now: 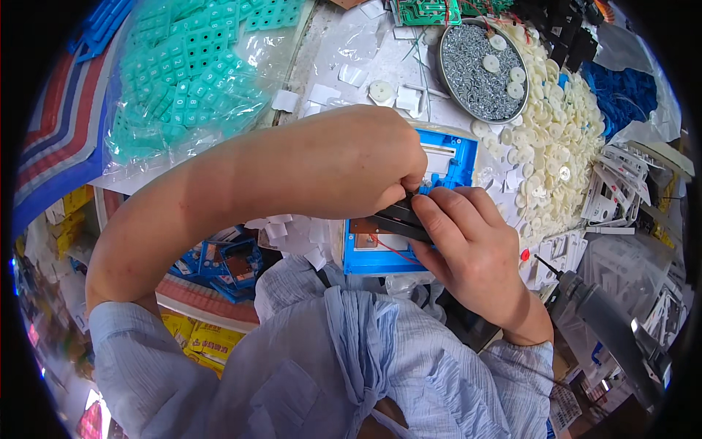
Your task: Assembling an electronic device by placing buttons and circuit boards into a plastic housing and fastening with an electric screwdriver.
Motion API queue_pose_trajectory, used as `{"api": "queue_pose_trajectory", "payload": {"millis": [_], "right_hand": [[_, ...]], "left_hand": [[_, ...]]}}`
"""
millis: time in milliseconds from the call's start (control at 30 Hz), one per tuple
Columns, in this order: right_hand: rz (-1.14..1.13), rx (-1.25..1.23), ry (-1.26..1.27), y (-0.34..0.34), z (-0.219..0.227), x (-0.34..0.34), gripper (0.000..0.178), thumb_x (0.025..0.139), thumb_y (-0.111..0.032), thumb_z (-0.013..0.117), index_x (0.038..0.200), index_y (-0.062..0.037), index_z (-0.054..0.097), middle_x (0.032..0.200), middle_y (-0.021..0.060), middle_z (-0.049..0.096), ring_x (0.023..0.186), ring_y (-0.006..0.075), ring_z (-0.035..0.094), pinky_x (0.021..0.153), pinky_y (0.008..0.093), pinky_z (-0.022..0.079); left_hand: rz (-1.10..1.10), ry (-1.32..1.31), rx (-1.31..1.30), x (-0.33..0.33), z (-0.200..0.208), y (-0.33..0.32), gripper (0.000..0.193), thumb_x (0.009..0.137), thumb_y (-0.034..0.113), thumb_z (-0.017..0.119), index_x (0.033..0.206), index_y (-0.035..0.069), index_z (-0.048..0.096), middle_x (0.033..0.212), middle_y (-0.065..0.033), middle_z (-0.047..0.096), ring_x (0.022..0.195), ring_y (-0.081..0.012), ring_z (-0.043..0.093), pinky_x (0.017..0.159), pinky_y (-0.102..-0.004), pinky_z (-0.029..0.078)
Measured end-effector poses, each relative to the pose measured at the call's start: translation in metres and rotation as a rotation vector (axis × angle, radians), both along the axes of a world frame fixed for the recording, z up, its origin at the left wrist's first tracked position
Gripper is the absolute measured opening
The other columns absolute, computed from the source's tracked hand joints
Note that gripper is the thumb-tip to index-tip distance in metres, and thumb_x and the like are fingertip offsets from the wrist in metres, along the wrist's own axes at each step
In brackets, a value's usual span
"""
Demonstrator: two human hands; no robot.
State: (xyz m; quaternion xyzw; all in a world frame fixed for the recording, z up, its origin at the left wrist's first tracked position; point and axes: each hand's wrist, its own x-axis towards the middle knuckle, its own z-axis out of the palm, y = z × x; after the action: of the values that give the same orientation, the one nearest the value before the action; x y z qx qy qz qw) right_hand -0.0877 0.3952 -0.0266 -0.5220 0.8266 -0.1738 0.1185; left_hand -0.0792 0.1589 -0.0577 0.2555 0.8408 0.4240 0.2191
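Note:
A blue plastic housing (457, 170) lies in front of me at the table's near edge, with a brown board and a thin red wire (395, 247) inside it. Over its middle is a long black plastic part (401, 219). My right hand (472, 245) grips this part from the right, fingers on top and thumb below. Reaching across from the left, my left hand (376, 157) is closed, its fingertips pinched at the part's upper end. Whatever sits between those fingertips is hidden.
A round tray of small screws (482, 80) stands beyond, beside a heap of cream plastic discs (559, 139). Bagged green keypads (190, 73) lie far left. At right is an electric screwdriver (607, 322). Several blue housings (223, 263) sit lower left; paper scraps litter the table.

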Motion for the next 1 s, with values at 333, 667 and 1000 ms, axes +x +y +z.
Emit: {"api": "queue_pose_trajectory", "payload": {"millis": [333,667,1000], "right_hand": [[0.04,0.007,0.053,0.002,-0.002,-0.003,0.05,0.072,-0.014,0.078,0.12,-0.0034,0.066,0.11,0.0099,0.066,0.095,0.0253,0.063,0.071,0.0314,0.057],[0.038,-0.005,0.03,0.001,-0.002,-0.003,0.05,0.072,-0.015,0.078,0.119,-0.0033,0.066,0.109,0.0099,0.065,0.093,0.0254,0.062,0.067,0.0313,0.056],[0.037,-0.029,0.037,0.004,-0.006,-0.004,0.049,0.072,-0.016,0.078,0.118,-0.0039,0.067,0.109,0.009,0.066,0.092,0.0248,0.063,0.065,0.0301,0.056]], "left_hand": [[-0.046,0.317,-0.022,0.005,-0.008,0.0,0.015,0.083,0.014,0.071,0.093,0.003,0.069,0.081,-0.0114,0.064,0.08,-0.0324,0.066,0.07,-0.0423,0.053],[-0.027,0.416,-0.081,0.009,0.0,0.004,0.011,0.083,0.013,0.067,0.09,0.004,0.066,0.081,-0.0097,0.064,0.078,-0.0303,0.067,0.069,-0.0408,0.054],[-0.083,0.349,-0.027,0.001,-0.005,-0.002,0.011,0.083,0.012,0.069,0.09,0.006,0.064,0.084,-0.0094,0.063,0.081,-0.032,0.066,0.069,-0.043,0.053]]}}
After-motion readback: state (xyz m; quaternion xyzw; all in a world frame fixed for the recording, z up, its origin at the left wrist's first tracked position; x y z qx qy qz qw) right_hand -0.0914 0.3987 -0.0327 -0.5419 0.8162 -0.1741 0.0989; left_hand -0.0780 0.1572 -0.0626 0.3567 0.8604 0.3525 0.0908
